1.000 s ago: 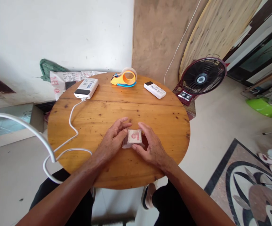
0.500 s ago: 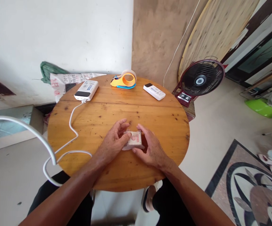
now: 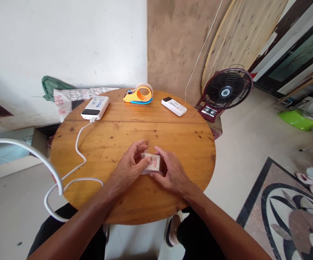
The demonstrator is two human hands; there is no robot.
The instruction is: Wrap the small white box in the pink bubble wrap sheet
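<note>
A small white pack [image 3: 155, 164] with red print, in what looks like clear plastic wrap, sits at the near middle of the round wooden table [image 3: 124, 202]. My left hand [image 3: 132, 162] grips its left end, the thumb lying across the top and the fingers behind it. From the other side my right hand [image 3: 171, 168] curls round the right end, with its thumb along the near edge and the forefinger at the far corner. A dark gap shows between the right palm and the pack. Parts of the pack's sides are hidden by my fingers.
At the table's back stand a white power bank [image 3: 95, 107] with a white cable [image 3: 78, 144], an orange tape dispenser [image 3: 139, 94] and a second white power bank [image 3: 174, 106]. A fan [image 3: 225, 92] stands beyond the right edge. Another thick white cable [image 3: 32, 146] arches at left.
My right hand has closed in on the pack, its thumb now against the near edge. The left hand keeps its hold. The whole view has shifted slightly.
</note>
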